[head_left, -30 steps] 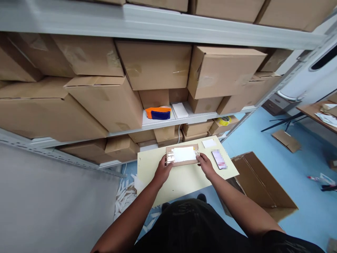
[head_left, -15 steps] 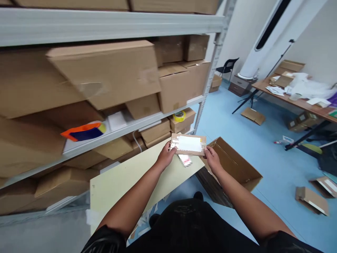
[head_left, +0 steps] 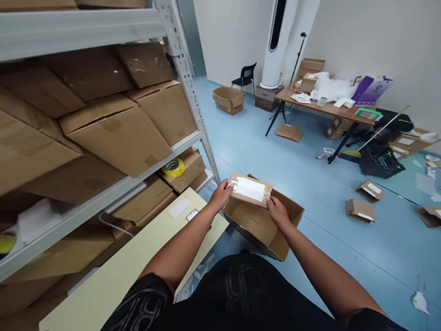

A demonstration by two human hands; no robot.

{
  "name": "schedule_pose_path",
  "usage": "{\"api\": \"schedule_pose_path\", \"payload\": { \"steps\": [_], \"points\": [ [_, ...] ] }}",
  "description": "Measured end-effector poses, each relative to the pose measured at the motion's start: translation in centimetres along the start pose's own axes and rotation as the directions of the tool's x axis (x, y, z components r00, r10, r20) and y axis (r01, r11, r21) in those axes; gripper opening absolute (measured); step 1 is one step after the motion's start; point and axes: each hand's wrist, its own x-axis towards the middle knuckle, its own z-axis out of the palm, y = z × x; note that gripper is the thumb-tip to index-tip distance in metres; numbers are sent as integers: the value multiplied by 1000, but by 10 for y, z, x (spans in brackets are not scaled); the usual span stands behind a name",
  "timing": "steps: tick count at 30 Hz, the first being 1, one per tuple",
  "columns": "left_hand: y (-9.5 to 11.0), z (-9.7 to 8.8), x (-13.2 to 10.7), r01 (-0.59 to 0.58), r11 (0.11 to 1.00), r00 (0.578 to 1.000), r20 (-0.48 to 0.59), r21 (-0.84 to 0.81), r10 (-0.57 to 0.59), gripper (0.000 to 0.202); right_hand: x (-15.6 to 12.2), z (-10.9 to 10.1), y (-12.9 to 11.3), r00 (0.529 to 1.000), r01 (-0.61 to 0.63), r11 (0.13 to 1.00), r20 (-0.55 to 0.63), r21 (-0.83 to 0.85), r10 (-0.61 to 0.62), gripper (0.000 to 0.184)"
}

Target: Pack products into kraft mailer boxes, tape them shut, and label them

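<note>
Both my hands hold a small flat cardboard parcel [head_left: 250, 190] with a white label and clear tape on top. My left hand [head_left: 221, 195] grips its left end and my right hand [head_left: 276, 210] grips its right end, fingers closed on the edges. The parcel hangs above an open brown cardboard box [head_left: 272, 230] standing on the blue floor. A pale yellow table [head_left: 138, 262] lies to the left, with a phone [head_left: 192, 214] and a white slip [head_left: 179, 208] on it.
A metal shelf rack [head_left: 186, 82] full of cardboard boxes fills the left, with a yellow tape roll [head_left: 173, 167] on one box. Loose cartons [head_left: 360, 210] lie on the floor at the right. A cluttered wooden desk [head_left: 327, 108] and a black chair [head_left: 245, 76] stand at the back.
I turned right and carried the parcel off the yellow table; it now hangs over the open box on the floor. Both hands kept their hold.
</note>
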Motion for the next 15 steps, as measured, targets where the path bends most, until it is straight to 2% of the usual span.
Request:
{"api": "schedule_pose_path", "payload": {
  "steps": [3, 7, 11, 15],
  "points": [
    [-3, 5, 12, -36, 999, 999, -25, -6, 36, 59, 8, -8, 17, 998, -63, 991, -9, -122, 63, 53],
    [-23, -12, 4, -64, 998, 995, -79, 1, 64, 48, 23, -3, 39, 996, -87, 982, -2, -167, 88, 49],
    [-57, -42, -35, -10, 1000, 980, -200, -18, 7, 42, 40, 20, 45, 991, -15, 987, 132, -159, 36, 42],
    [-94, -71, -98, 95, 988, 923, -361, -125, -135, 41, 45, 62, 27, 946, 95, 987, 321, -127, -50, 39]
  ]
}}
